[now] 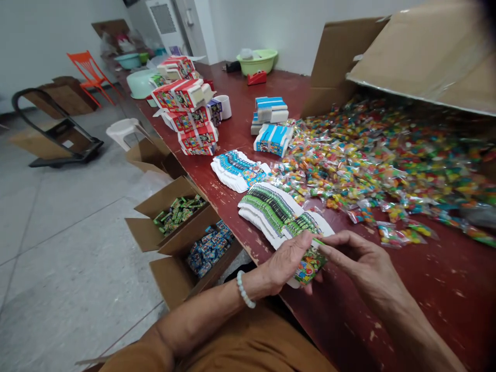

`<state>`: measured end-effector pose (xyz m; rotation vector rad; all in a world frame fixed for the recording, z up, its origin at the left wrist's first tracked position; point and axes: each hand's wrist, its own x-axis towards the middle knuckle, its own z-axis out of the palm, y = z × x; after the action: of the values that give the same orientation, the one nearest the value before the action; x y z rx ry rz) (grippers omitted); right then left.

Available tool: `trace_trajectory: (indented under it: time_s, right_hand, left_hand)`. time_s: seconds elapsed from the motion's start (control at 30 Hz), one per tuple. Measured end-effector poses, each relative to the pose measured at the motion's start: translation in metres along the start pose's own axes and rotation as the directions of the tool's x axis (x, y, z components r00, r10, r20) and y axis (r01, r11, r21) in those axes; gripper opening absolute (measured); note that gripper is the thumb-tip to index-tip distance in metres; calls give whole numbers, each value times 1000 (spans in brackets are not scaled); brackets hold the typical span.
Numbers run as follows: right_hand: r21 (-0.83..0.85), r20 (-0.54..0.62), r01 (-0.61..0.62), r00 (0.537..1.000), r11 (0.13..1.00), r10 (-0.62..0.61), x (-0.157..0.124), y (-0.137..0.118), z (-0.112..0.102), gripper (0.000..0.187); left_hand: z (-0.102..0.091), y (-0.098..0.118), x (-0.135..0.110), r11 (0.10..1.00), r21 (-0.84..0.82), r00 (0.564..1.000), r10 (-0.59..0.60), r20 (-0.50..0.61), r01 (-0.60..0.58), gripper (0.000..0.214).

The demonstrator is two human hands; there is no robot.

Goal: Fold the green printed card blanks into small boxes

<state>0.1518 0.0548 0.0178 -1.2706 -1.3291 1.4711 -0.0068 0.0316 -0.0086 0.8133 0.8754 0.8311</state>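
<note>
My left hand, with a beaded bracelet at the wrist, is closed around a small green printed candy box at the table's near edge. Thumb and fingers of my right hand pinch the upper end of the same box, by its white flap. Just beyond lies a fanned stack of flat green cartons, partly hidden by my left hand. Behind that is a fanned stack of blue cartons. Clear bags of colourful candy are heaped to the right.
A large cardboard box lies tipped behind the candy. Bundled red cartons and blue-white bundles stand farther back on the red table. Below its left edge, open boxes hold green packs and blue packs.
</note>
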Motion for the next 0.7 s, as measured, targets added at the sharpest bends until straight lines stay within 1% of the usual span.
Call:
trace_trajectory:
  time_s: [0.07,0.13,0.2,0.3,0.37,0.43,0.47,0.53,0.6,0.63,0.7]
  right_hand:
    - [56,8,-58,998,997,58,4,0,1,28]
    - [122,14,-83,997,989,82,6,1,1,27]
    - [177,22,-93,996,980,90,8,2,1,27]
    - [199,47,-113,993,973,106,10,3,0,26]
    - [208,74,-91,994,974,77,8,2,-1,25]
    - [205,119,-15,993,979,-10,3,2,0,24]
    - [186,137,46,988,981,-72,-1,2,1,22]
    - [104,142,205,965,973,-219,-9,5,3,15]
    - [-24,134,343,932,939,-337,-14,9,4,9]
    - [-83,140,381,919,921,-368,-14,11,1,8]
    - [-193,151,399,915,896,-375,-9,16,-12,10]
  left_hand:
    - [-1,2,-2,999,45,1000,0,-4,0,75]
    - [-2,2,-2,997,69,1000,-21,-16,22,75]
    - [-4,2,-2,995,91,999,-36,-27,39,74]
    - [-6,3,-2,993,111,999,-41,-21,43,70]
    - [-6,4,-2,993,108,999,-38,-17,40,68]
    - [-5,4,-3,995,89,998,-43,-44,47,67]
    - [-5,3,-3,996,74,997,-54,-61,59,67]
    - [-1,2,-4,996,33,992,-73,-105,77,65]
    - [4,1,-6,997,-16,988,-83,-128,81,63]
    - [6,1,-8,995,-50,988,-92,-127,86,61]
    - [12,-1,-13,983,-125,987,-141,-72,131,58]
